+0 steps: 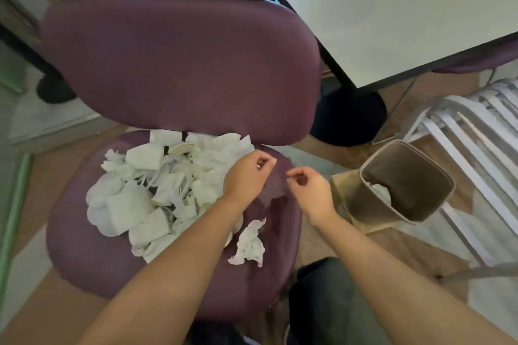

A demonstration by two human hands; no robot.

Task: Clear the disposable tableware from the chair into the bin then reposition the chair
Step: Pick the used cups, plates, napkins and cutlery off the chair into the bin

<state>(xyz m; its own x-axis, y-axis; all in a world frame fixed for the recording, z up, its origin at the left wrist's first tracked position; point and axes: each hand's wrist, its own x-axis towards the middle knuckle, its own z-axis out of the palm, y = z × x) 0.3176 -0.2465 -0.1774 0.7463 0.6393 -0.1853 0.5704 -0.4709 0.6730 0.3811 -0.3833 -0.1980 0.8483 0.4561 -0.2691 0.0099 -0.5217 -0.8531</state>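
Purple padded chair seat [84, 255] at frame centre carries heaped white disposable tableware [157, 190]; the brown rectangular bin [406, 184] opens upward, lower right. My left hand [246, 179] and right hand [311, 190] hover, fingers loosely curled, holding nothing.

Both forearms are bare, no sleeves in view; the left hand [248, 176] perhaps wears a ring; dark trousers below.
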